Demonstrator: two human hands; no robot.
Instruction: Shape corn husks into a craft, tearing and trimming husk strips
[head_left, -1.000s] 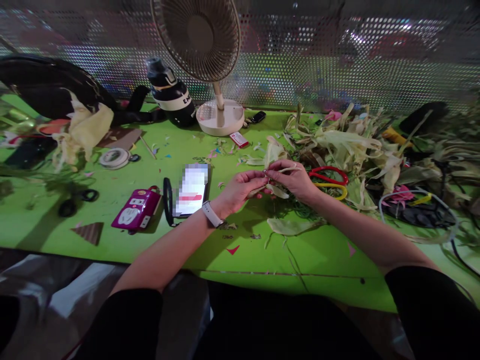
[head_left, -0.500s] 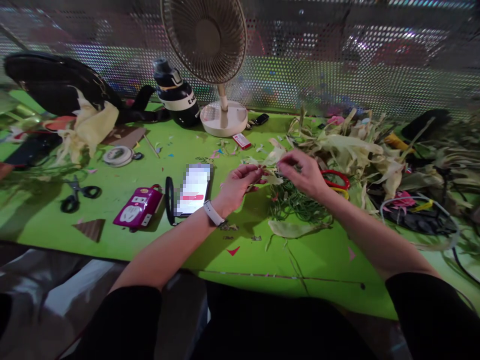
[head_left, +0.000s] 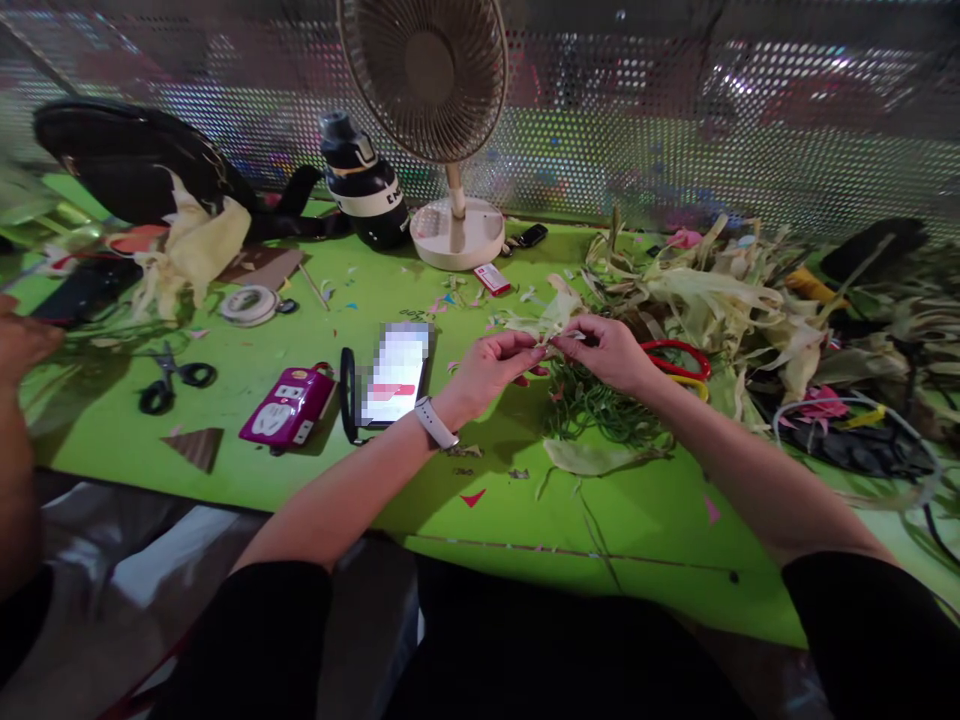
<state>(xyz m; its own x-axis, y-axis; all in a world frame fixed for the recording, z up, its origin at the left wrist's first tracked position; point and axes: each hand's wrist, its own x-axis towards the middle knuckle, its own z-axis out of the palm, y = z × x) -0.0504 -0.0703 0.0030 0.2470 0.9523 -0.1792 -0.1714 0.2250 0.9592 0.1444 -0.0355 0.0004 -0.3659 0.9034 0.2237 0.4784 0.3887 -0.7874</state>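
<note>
Fingertips pinched, my left hand [head_left: 501, 375] and my right hand [head_left: 606, 352] meet over the green table. Between them is a small pale corn husk piece [head_left: 551, 338], mostly covered by the fingers. Under my right hand lies a tangle of green string-like strands [head_left: 611, 405]. In front of it rests a loose, flat corn husk [head_left: 600, 457]. The red and yellow loop handles [head_left: 679, 358] beside my right wrist look like scissors, their blades hidden. A white watch band [head_left: 436, 422] is on my left wrist.
Husks [head_left: 720, 290] are heaped at right. A phone [head_left: 397, 375], purple power adapter [head_left: 289, 408], black scissors [head_left: 169, 378] and tape roll [head_left: 249, 305] lie left. Behind stand a fan [head_left: 457, 235], black bottle [head_left: 367, 195] and bag [head_left: 135, 160]. Another person's hand [head_left: 26, 340] is far left.
My right hand has come down and closer to my left, and their fingertips now meet at the husk. The view has shifted slightly, and more of the other person's arm shows at left.
</note>
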